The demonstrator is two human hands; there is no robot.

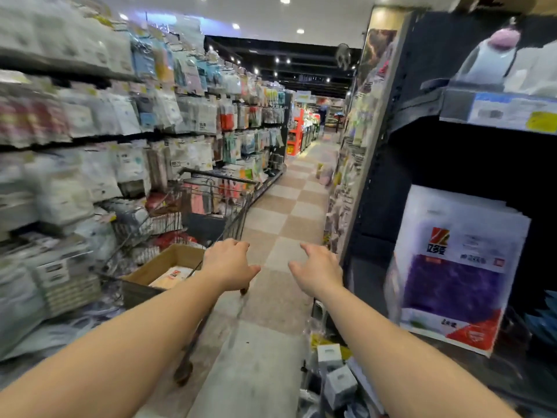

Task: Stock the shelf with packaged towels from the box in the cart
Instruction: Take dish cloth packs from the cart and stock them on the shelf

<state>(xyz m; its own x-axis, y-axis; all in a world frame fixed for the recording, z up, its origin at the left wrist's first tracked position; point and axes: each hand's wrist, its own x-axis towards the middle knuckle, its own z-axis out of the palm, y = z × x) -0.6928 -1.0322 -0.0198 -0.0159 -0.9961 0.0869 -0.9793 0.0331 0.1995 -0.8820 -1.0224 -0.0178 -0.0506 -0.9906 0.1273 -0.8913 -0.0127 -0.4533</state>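
Note:
A wire shopping cart (223, 203) stands in the aisle on the left. A cardboard box (162, 262) sits in it, with a pale packaged towel (173, 277) lying inside. My left hand (230, 263) hovers open beside the box's right edge, holding nothing. My right hand (318, 270) is open over the aisle floor, fingers spread, empty. On the dark shelf (470, 354) to the right stands a stack of purple packaged towels (455, 270), upright and leaning back.
Shelves full of hanging packaged goods (90, 146) line the left side. A checkered floor (289, 212) runs down the aisle. Small white boxes (331, 357) lie low by the right shelf. A person (323, 113) stands far down the aisle.

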